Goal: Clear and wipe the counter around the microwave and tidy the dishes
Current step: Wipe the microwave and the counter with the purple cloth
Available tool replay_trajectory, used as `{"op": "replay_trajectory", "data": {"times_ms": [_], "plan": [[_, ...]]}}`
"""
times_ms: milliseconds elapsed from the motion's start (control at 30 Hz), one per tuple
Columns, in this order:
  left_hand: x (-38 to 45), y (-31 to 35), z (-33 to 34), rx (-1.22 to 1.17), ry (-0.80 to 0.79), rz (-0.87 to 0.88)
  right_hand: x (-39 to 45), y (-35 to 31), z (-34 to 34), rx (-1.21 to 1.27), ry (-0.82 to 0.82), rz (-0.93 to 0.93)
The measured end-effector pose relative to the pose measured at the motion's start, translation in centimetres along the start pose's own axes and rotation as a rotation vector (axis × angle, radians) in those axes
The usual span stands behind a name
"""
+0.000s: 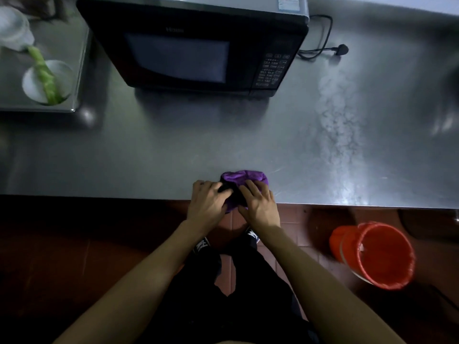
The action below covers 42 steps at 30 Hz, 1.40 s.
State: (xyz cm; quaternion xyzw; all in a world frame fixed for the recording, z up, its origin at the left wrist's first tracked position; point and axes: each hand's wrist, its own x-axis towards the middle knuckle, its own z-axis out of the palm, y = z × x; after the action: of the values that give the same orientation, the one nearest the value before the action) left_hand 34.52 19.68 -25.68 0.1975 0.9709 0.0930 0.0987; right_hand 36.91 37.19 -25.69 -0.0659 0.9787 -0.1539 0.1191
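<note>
A bunched purple cloth [244,177] lies at the front edge of the steel counter [161,150], in front of the black microwave [193,45]. My left hand [207,202] grips the cloth's left side with curled fingers. My right hand [259,203] lies over its right side, fingers bent onto the fabric. Part of the cloth is hidden between the two hands. A wet streaky patch [340,125] shines on the counter to the right of the microwave.
A steel tray [74,70] at the far left holds a white bowl [62,78] with a green vegetable stalk [44,75] and a clear container [12,28]. The microwave's unplugged cord [340,49] lies at the back right. A red bucket [380,254] stands on the tiled floor.
</note>
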Motion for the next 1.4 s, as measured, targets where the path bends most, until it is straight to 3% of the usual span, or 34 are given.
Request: {"op": "replay_trajectory", "data": {"times_ms": [267, 533, 800, 900, 1000, 1200, 1400], "plan": [[4.9, 5.7, 1.0, 0.003, 0.046, 0.076, -0.2, 6.7, -1.1, 0.057, 0.149, 0.069], [13.4, 9.8, -0.4, -0.004, 0.002, 0.002, 4.6, 12.9, -4.2, 0.052, 0.148, 0.13], [21.5, 10.3, -3.2, -0.074, 0.203, 0.051, 10.8, 15.9, -8.3, 0.22, 0.318, 0.107], [23.7, 9.7, -3.5, -0.035, 0.184, 0.026, 13.7, 16.9, -8.7, 0.247, 0.277, 0.088], [24.0, 9.0, -2.6, -0.019, 0.106, -0.009, 14.7, 17.4, -7.7, 0.219, 0.159, 0.059], [21.1, 9.4, -1.7, -0.038, 0.015, -0.061, 11.6, 17.1, -6.7, 0.196, 0.161, 0.033], [16.3, 10.1, -0.7, -0.078, -0.01, 0.047, 6.2, 16.4, -5.0, 0.162, 0.154, 0.058]]}}
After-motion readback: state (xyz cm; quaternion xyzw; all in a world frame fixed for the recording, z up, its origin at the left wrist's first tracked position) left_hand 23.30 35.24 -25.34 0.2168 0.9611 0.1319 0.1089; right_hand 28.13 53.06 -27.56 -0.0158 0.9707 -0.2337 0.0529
